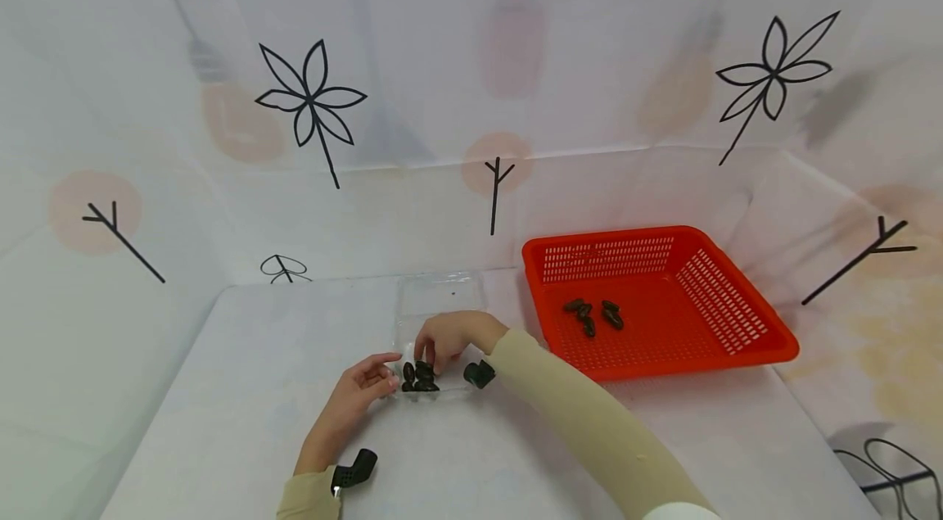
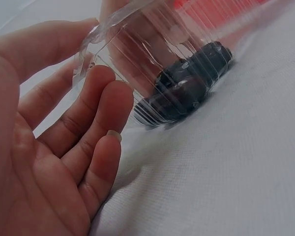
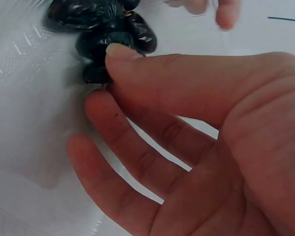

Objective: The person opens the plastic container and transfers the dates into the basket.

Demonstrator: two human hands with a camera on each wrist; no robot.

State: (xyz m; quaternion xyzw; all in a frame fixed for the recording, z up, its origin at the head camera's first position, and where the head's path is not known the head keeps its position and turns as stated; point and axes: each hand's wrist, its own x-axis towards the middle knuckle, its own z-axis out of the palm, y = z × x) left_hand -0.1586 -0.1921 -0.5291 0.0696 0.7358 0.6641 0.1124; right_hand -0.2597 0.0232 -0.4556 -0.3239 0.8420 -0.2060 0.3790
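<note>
A clear plastic box (image 1: pixel 458 380) with its lid (image 1: pixel 439 296) folded back stands on the table. Several dark, glossy oval pieces (image 1: pixel 408 373) lie at its left end; their exact kind is unclear. My left hand (image 1: pixel 357 394) holds the box's left edge, thumb at the plastic rim and fingertips (image 2: pixel 115 101) by the outer wall. From above, my right hand (image 1: pixel 449 337) reaches into the box. In the right wrist view, its thumb and a finger pinch one dark oval piece (image 3: pixel 95 74) beside the others, while the remaining fingers (image 3: pixel 83 155) spread loosely.
A red perforated plastic basket (image 1: pixel 663 368) stands to the right of the box, with several more dark pieces (image 1: pixel 611 315) lying inside. White cloth (image 1: pixel 243 422) covers the table. A patterned cloth backdrop (image 1: pixel 412 225) hangs behind and at the sides.
</note>
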